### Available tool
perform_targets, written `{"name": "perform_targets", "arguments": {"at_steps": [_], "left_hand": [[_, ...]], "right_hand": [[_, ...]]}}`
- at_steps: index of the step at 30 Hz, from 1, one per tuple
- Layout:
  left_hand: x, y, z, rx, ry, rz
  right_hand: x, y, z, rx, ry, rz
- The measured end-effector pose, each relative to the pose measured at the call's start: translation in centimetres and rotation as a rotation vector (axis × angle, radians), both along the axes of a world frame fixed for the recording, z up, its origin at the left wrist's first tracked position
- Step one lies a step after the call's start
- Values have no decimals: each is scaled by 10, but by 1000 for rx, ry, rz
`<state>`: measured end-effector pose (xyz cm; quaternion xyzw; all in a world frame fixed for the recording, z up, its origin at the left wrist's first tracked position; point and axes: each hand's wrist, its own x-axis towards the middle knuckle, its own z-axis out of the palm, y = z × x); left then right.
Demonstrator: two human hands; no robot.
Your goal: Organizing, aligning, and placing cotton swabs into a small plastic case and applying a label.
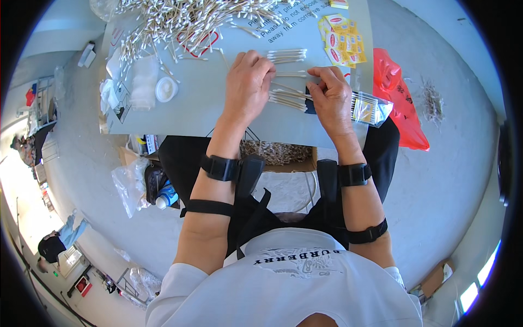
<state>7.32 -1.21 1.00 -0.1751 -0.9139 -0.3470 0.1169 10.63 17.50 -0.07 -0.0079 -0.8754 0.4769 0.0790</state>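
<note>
Both hands rest on the grey table (207, 109): left hand (248, 82) curled, knuckles up, over cotton swabs (287, 98); right hand (332, 98) pinches their ends beside a clear packet (370, 109).

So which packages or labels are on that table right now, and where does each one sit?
Yellow-and-red sachets: small squares, heaped at the far right of the table.
Clear packet: flat, shiny, partly filled with cotton swabs, under the right hand.
Red-outlined label: printed on the table top, mostly covered by the loose swab pile.
Red plastic bag: crumpled, beside the table's right edge.
</note>
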Motion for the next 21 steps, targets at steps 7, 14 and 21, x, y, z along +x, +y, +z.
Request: {"name": "perform_targets", "arguments": {"at_steps": [7,14,21], "left_hand": [[1,3,-6,-101,83,3],[28,2,-14,-3,90,65],[9,26,-27,661,-98,205]], "right_hand": [[16,1,11,-24,-49,-46],[39,3,3,-294,-53,-101],[20,-42,-11,-639,142,-214]]}}
